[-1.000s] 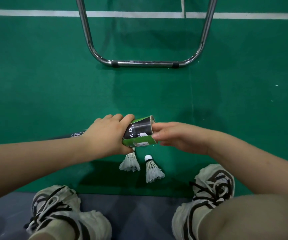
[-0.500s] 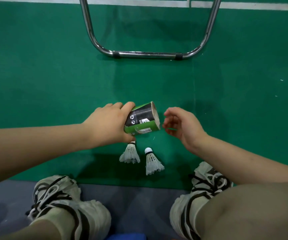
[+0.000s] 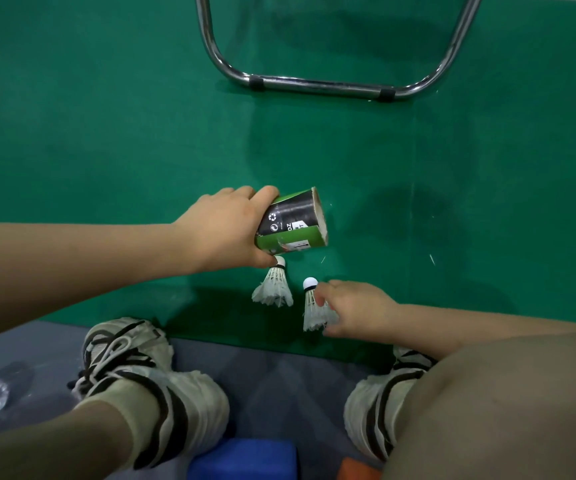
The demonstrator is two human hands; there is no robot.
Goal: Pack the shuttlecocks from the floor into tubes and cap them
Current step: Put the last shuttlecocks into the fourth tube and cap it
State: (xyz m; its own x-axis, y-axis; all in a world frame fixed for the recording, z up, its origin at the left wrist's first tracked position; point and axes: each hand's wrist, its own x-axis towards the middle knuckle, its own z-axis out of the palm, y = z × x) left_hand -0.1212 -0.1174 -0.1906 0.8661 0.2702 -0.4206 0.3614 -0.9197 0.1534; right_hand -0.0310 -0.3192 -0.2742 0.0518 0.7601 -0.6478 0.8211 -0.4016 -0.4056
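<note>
Tube (image 3: 293, 223) tilts in my left hand (image 3: 231, 233), fingers clenched round it, mouth facing right. Right hand (image 3: 352, 308) fingers pinch a shuttlecock (image 3: 314, 306) on the floor (image 3: 106, 133); second shuttlecock (image 3: 274, 287) lies just beside it.

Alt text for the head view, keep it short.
The left hand holds a green-and-black tube tilted over the green floor, one end pointing right. The right hand grips the right shuttlecock by its feathers; the left shuttlecock sits beside it.
</note>
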